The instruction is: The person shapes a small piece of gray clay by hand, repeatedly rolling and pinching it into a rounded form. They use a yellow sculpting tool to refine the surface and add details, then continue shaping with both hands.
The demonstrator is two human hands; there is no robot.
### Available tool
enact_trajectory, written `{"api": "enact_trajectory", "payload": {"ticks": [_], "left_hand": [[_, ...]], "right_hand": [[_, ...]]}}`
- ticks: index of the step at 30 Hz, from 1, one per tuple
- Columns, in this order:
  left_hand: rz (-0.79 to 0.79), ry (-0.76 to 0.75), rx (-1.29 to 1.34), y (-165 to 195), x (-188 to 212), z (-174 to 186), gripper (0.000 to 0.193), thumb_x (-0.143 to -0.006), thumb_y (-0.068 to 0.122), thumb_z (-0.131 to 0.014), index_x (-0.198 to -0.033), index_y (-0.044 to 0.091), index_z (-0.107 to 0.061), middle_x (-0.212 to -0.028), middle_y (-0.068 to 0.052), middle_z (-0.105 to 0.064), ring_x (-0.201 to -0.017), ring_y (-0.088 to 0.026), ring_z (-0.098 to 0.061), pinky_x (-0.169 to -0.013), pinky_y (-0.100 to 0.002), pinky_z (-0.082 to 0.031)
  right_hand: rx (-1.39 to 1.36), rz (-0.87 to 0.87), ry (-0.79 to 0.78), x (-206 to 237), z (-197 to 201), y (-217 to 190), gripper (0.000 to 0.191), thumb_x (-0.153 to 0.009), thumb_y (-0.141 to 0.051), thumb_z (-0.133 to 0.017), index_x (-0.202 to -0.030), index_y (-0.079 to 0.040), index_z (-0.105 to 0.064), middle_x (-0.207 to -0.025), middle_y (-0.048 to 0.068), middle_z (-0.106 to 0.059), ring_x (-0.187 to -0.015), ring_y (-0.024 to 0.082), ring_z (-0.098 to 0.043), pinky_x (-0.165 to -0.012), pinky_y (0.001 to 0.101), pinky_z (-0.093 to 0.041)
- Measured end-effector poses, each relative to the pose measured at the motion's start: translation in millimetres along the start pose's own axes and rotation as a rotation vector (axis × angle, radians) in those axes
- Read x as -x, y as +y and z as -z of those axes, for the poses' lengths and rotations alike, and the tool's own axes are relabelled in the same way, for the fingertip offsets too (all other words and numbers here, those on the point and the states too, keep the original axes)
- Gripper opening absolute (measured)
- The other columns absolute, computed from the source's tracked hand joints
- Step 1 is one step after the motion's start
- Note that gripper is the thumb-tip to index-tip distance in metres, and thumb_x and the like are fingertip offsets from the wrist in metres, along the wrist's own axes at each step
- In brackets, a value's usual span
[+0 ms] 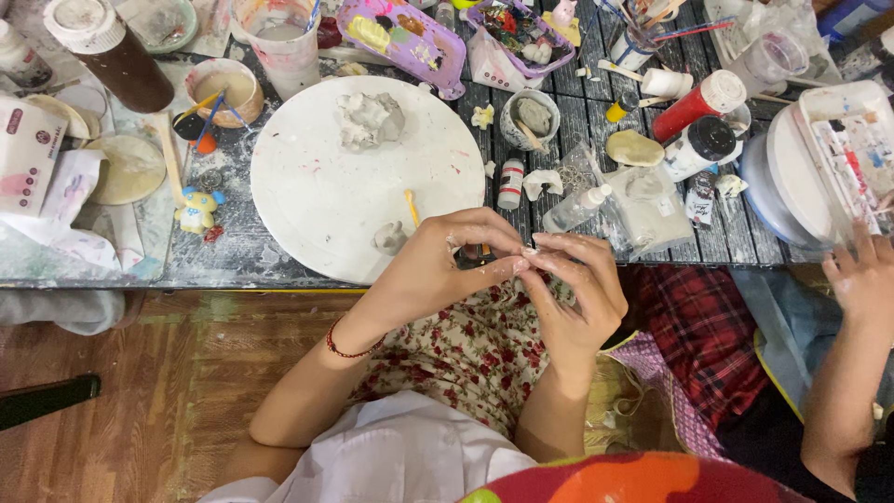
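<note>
**A small pinch over my lap**

Head view: my left hand (438, 265) and right hand (573, 293) pinch a tiny clay bit (523, 265) together, past the tabletop (233, 265) edge. If it slips, it probably drops into my floral skirt (466, 359).

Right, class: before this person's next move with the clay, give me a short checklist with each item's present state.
1. Both hands meet at the table edge: left hand and right hand touch at the fingertips: ok.
2. Piece pinched between them: too small to tell: cannot tell.
3. Round white board in front of the hands: ok.
4. Grey clay lump lies on the board's far side, apart from the hands: ok.
5. Small grey clay piece beside the left hand: ok.
6. Another person's hand is off to the right, apart: ok.
</note>
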State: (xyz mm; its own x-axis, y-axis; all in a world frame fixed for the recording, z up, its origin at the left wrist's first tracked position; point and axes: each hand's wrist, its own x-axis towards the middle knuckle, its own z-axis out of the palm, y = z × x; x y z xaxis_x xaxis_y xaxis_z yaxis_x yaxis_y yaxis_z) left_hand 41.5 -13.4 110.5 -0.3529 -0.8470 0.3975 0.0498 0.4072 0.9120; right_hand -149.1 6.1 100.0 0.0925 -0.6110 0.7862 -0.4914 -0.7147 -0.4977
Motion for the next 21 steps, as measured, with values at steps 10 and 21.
{"api": "enact_trajectory", "payload": {"ticks": [10, 21], "left_hand": [[0.035, -0.115, 0.229, -13, -2, -1, 0.016, -0.098, 0.01, -0.074, -0.112, 0.003, -0.078, -0.112, -0.008, -0.075, -0.106, -0.017, -0.07, -0.096, -0.032, -0.056], [0.041, -0.201, 0.321, -19, -1, 1, 0.014, -0.095, 0.008, -0.077, -0.109, 0.004, -0.077, -0.112, -0.006, -0.073, -0.108, -0.016, -0.069, -0.098, -0.033, -0.056]], "right_hand": [[-0.102, -0.012, 0.039, 8, 3, 8, 0.03, -0.076, 0.004, -0.088, -0.101, -0.003, -0.073, -0.109, 0.01, -0.072, -0.106, 0.026, -0.068, -0.093, 0.035, -0.055], [0.032, 0.039, -0.018, 7, 16, -9, 0.031, -0.073, -0.003, -0.091, -0.099, -0.005, -0.075, -0.108, 0.008, -0.071, -0.107, 0.027, -0.068, -0.089, 0.035, -0.057]]}}
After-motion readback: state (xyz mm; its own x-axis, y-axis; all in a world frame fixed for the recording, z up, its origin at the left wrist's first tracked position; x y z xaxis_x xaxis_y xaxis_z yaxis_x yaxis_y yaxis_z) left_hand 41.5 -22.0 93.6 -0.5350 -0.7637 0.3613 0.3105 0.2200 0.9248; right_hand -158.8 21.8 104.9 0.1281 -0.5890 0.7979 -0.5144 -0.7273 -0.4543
